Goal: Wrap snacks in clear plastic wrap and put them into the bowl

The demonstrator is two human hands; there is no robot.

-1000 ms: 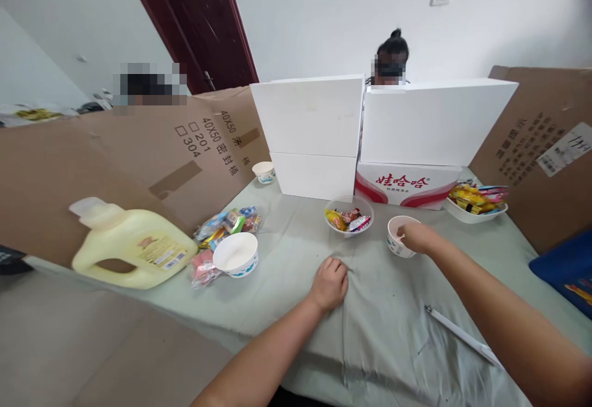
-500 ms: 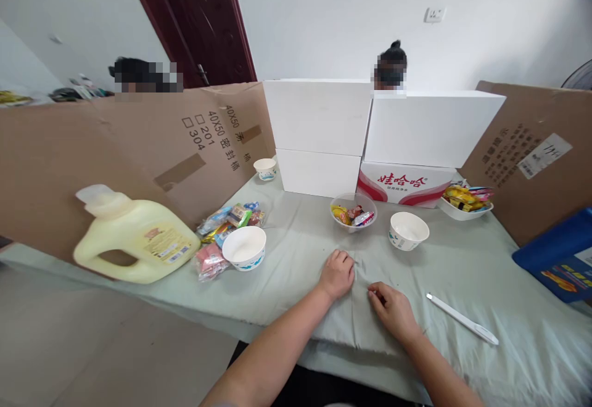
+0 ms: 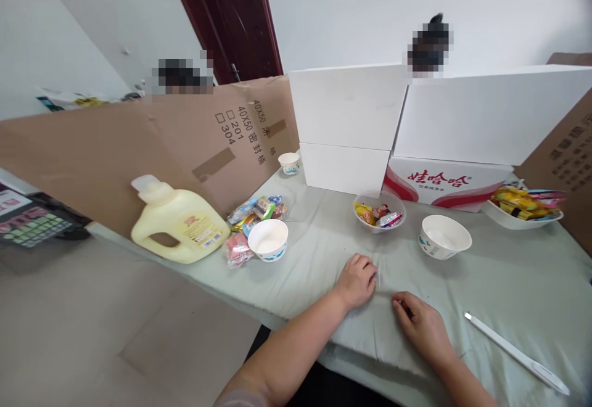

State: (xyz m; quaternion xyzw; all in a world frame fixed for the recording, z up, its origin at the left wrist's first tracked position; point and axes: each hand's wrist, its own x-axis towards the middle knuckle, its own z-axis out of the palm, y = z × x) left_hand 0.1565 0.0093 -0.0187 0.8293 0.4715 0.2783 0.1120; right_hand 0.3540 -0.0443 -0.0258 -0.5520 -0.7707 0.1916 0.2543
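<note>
Both hands sit on the cloth covering the tabletop, near its front edge: left hand w/ fingers curled and bunched on a fold, right hand just beside it, fingertips seemingly pinching the fabric; a crease runs btwn them, so prob. gripping to tug it flat. Behind the hands: clear candy bowl, w/ a paper bowl right of it, another left by the wrappers and jug. Pen lies right of the hands; can't tell if anything's held in the pinch, and the boxes hide what's behind.
</note>
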